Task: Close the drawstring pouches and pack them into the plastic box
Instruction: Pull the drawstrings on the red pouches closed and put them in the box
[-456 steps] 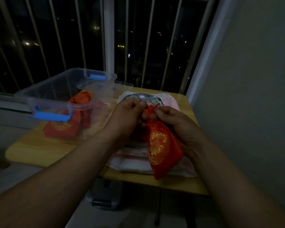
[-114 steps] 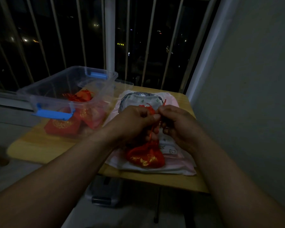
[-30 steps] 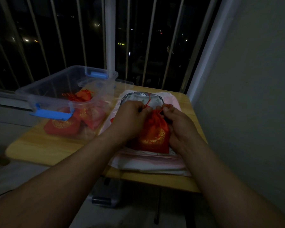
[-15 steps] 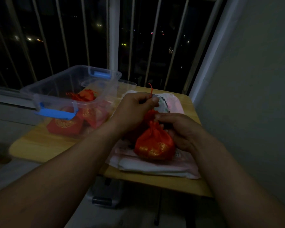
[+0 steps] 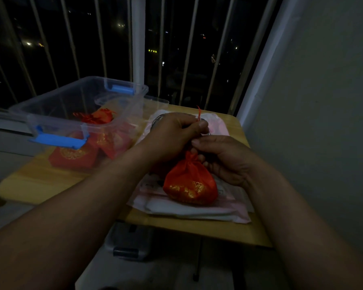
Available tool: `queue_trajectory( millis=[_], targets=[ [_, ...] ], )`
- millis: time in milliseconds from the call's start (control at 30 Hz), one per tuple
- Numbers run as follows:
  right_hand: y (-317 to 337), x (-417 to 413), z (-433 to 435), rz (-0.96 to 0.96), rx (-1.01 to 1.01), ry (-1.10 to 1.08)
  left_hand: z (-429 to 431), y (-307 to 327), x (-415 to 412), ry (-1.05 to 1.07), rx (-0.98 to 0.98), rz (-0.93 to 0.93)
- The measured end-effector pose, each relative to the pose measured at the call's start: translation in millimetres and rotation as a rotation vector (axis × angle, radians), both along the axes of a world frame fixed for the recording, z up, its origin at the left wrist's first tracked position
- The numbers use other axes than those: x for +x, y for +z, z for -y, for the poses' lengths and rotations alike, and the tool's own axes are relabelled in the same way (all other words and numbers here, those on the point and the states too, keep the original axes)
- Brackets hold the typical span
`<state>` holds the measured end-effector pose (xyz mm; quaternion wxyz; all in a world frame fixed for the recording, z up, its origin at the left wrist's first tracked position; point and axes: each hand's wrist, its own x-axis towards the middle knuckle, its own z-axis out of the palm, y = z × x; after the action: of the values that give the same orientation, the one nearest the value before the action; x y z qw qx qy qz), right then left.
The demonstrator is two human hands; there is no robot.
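Red satin drawstring pouch with gold embroidery (image 5: 190, 184) rests on pink-white packets right of clear plastic box with blue latches (image 5: 78, 114). Left hand (image 5: 172, 135) pinches red cord (image 5: 199, 114), drawing it up; right hand (image 5: 224, 159) pinches gathered neck, apparently bracing to cinch.

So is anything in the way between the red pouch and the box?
Nothing visible blocks it. The pouch sits right of the box, whose top looks open. Only the left hand, holding the cord, and its arm lie on that side. The right hand pinches the pouch's neck.
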<state>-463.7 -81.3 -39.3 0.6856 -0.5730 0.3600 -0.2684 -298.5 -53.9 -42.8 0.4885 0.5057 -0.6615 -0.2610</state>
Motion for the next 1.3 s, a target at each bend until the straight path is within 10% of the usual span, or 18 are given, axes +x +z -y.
queue_trajectory(
  millis=[433,1300],
  targets=[
    [2,-19,3,0.069,-0.019,-0.154,-18,5,15,-0.006,0.074,0.419],
    [0,-22,1,-0.211,-0.410,-0.104,-21,-1,9,-0.062,0.116,0.227]
  ],
)
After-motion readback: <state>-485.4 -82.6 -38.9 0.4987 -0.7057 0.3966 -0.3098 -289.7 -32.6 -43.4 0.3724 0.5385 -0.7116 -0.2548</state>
